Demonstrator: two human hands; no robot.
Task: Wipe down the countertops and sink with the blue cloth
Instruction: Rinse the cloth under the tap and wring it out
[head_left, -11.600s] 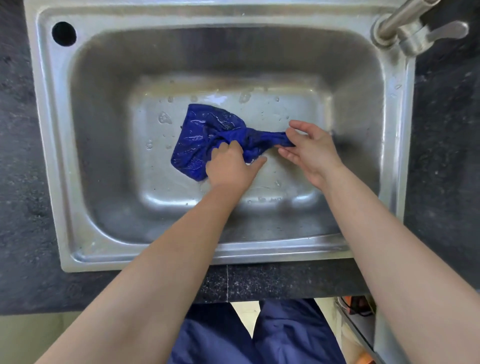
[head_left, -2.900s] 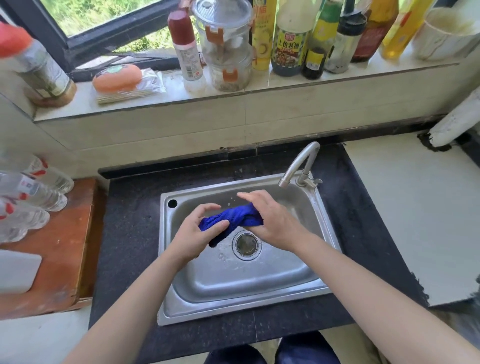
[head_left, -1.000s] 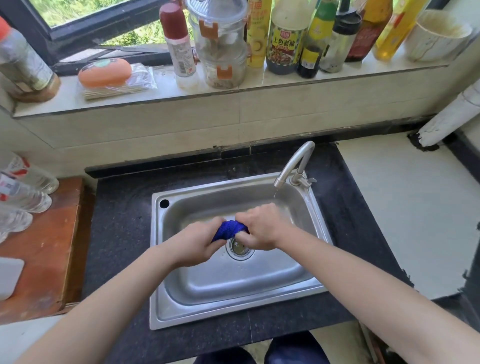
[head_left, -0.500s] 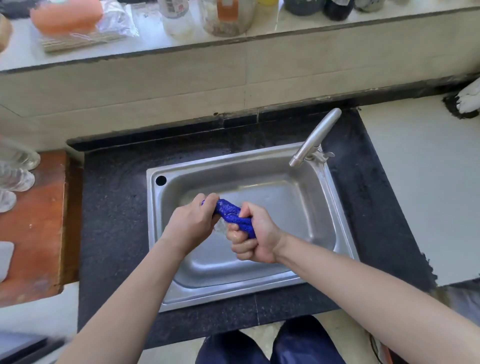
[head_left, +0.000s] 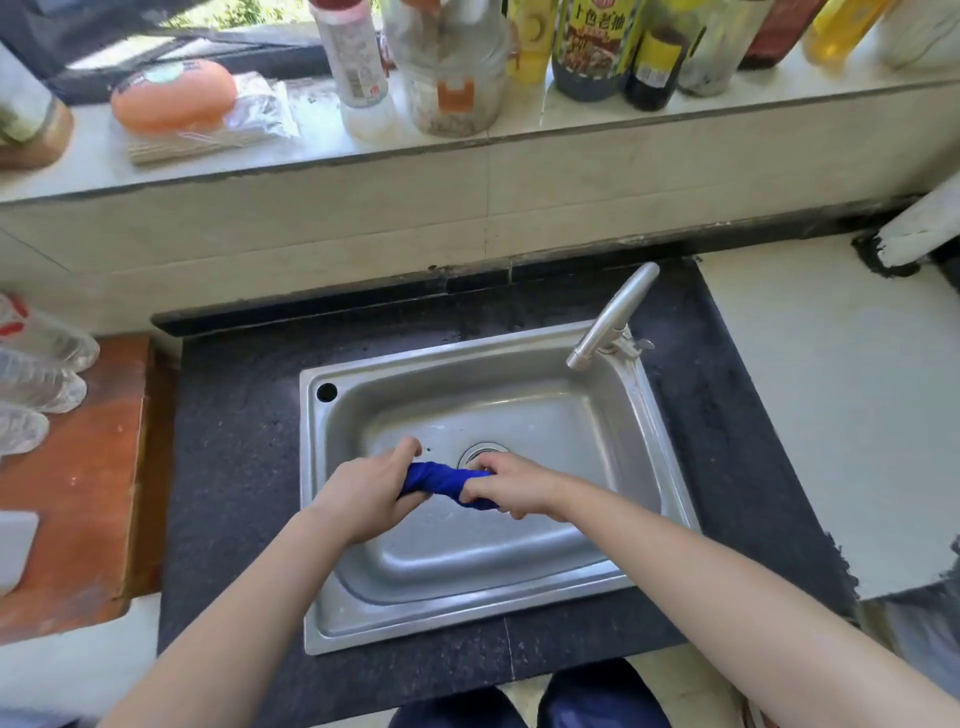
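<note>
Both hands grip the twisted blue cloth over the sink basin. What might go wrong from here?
1. The blue cloth, twisted between the left hand and right hand, hangs over the sink; if it leaves too wet, it may drip and streak the dark countertop.
2. The faucet leans over the basin's back right corner; a hand swinging toward that side might knock it.

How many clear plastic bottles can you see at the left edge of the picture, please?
3. All lie on their sides over the wooden top: far bottle, middle bottle, near bottle. The frame edge cuts each off, so more may lie out of view.
</note>
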